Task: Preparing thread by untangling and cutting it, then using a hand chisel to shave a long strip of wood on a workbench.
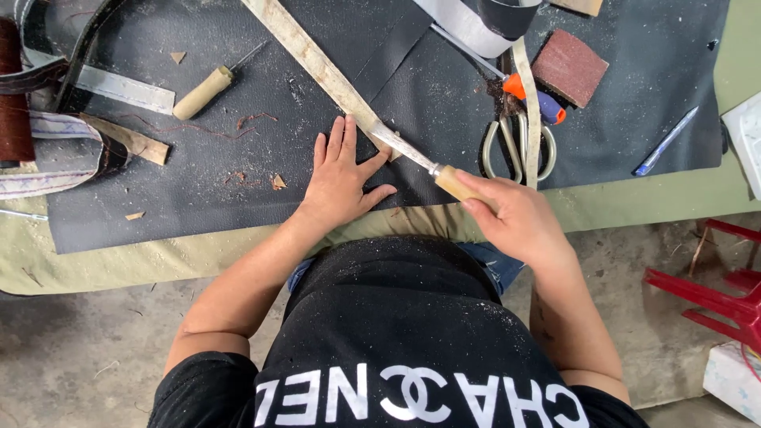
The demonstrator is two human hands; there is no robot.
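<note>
Bench item: pale strap under the knife, on a black mat (238,198).

Left of the strap: wooden-handled awl (208,89), lying loose among scraps. Left hand (339,178): flat on the mat, fingers spread wide, thumb touching the strap (317,65) just beside the blade. Strap: runs diagonally across the mat from the far edge to the hand. Right hand (515,222): fingers closed around the wooden handle of the knife (412,152), blade laid on the strap's near end. Right of the strap: scissors (515,147), sanding block (571,67), blue pen (664,141). Risk, as judged: a blade slip could reach the left thumb; an unpinned strap could skid.
</note>
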